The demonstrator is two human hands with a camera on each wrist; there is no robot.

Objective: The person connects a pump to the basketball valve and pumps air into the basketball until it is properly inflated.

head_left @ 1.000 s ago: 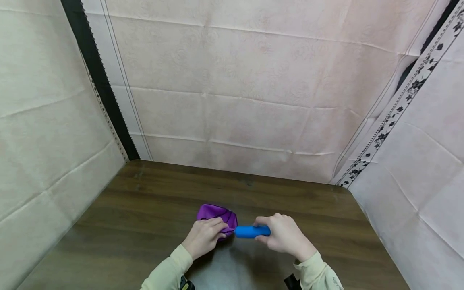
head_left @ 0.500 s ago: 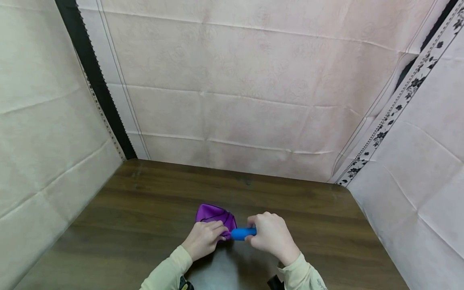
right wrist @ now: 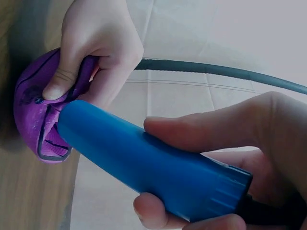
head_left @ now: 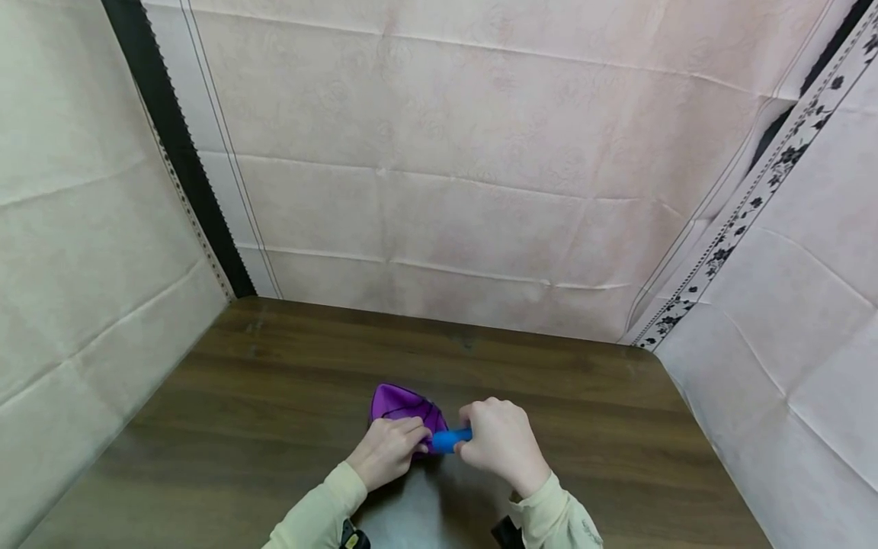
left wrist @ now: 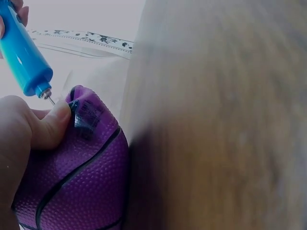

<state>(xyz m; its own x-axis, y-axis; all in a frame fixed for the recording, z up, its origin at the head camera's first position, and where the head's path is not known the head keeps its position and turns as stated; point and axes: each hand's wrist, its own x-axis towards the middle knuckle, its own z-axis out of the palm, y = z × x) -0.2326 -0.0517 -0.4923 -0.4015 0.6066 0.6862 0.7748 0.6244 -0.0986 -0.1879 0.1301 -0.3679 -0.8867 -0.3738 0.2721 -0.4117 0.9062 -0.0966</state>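
Observation:
A limp, deflated purple ball [head_left: 399, 399] with black seam lines and a pebbled skin lies on the table. My left hand [head_left: 389, 453] pinches a fold of it, the thumb [left wrist: 53, 125] beside a small dark printed patch. In my right hand [head_left: 504, 441] I grip a blue ball pump [head_left: 449, 441], held level with its front end against the ball. A thin metal needle [left wrist: 51, 100] sticks out of the pump in the left wrist view and reaches the ball by my left thumb. Its tip is hidden. The right wrist view shows the pump [right wrist: 129, 148] between thumb and fingers.
Under the hands is a brown wood-grain table [head_left: 288, 381] with rounded far corners. Pale creased cloth sheets [head_left: 446, 152] stand as walls behind it and on both sides. A black strip [head_left: 181, 145] runs down the left corner, a floral border [head_left: 748, 206] down the right.
My right hand has moved left toward the ball, and less of the pump shows in front of it. The pump's front end has shifted slightly left. My left hand and the ball stay almost still.

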